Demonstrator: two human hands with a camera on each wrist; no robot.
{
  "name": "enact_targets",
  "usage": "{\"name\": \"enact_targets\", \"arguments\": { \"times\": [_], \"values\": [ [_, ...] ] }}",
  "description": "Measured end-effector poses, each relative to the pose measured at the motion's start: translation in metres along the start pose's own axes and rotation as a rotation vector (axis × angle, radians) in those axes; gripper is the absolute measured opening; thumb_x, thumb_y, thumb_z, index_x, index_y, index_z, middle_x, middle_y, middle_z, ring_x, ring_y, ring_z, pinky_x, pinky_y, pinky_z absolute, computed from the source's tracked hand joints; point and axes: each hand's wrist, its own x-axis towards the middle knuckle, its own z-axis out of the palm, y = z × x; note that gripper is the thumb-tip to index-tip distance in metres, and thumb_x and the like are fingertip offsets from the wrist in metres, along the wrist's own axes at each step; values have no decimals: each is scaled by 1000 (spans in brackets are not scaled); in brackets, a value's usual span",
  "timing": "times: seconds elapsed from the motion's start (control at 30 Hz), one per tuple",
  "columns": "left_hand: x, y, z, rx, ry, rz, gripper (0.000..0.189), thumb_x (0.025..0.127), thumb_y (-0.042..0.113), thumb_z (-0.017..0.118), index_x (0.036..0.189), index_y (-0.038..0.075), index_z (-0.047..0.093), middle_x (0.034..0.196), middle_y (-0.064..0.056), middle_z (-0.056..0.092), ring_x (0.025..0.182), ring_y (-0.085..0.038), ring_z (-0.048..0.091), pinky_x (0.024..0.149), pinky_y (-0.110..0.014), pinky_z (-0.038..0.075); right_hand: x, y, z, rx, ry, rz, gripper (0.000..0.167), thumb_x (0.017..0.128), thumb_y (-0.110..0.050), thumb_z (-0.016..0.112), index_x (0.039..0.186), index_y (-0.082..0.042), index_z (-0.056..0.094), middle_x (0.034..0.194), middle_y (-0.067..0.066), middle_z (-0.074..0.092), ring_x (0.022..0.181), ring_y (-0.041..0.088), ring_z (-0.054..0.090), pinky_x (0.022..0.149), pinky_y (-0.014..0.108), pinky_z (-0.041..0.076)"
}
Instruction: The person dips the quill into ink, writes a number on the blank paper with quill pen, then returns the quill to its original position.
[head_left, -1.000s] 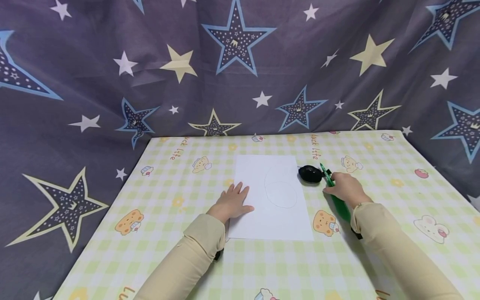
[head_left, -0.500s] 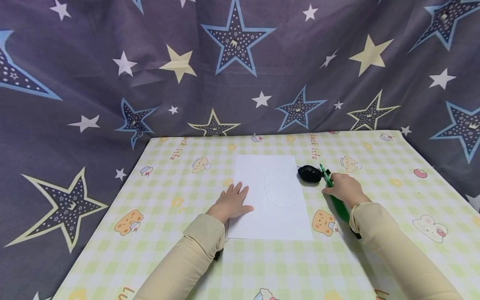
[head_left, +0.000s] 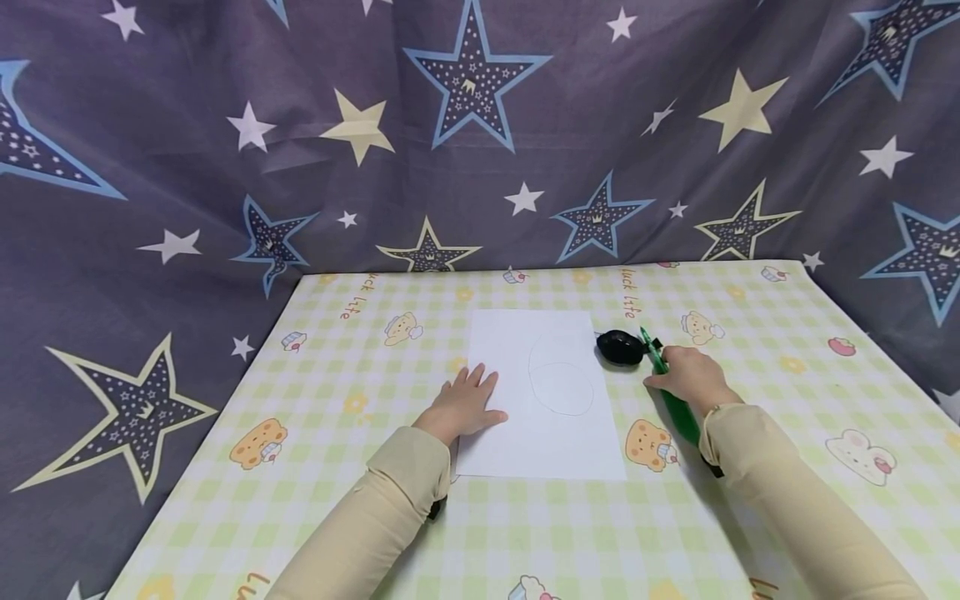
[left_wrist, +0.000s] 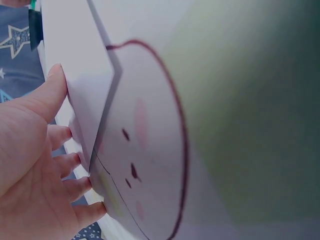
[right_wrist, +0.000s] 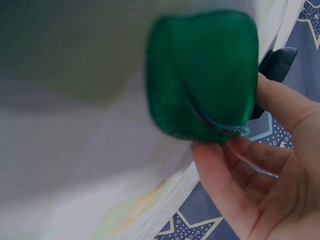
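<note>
A white sheet of paper lies on the checked tablecloth, bearing a faint curved outline. My left hand rests on its left edge, fingers spread. In the left wrist view, the thumb and fingertips of my left hand are at the sheet's edge. To the right of the paper, my right hand grips a green spray bottle with a black, rounded head. The right wrist view shows the see-through base of the spray bottle, a thin curved tube inside, and my right hand's fingers against it.
A checked tablecloth with printed bears, cupcakes and flowers covers the table. Behind it hangs a dark curtain patterned with stars. A printed animal face on the cloth lies close to the left wrist camera.
</note>
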Motion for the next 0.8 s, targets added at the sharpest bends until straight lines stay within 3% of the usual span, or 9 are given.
{"name": "enact_targets", "arguments": {
  "times": [0.5, 0.8],
  "values": [
    [0, 1, 0, 9, -1, -5, 70, 92, 44, 51, 146, 9, 24, 151, -14, 14, 137, -35, 8, 107, -52, 13, 1, 1, 0, 17, 2, 6, 36, 78, -29, 72, 86, 3, 56, 74, 10, 54, 63, 23, 48, 53, 32, 39],
    [1, 1, 0, 19, -2, -13, 70, 92, 45, 51, 147, 9, 24, 151, -14, 14, 137, -35, 8, 107, -52, 13, 0, 0, 0, 43, -4, 23, 45, 79, -30, 72, 99, 8, 58, 88, 18, 59, 69, 25, 51, 61, 37, 44]
  ]
}}
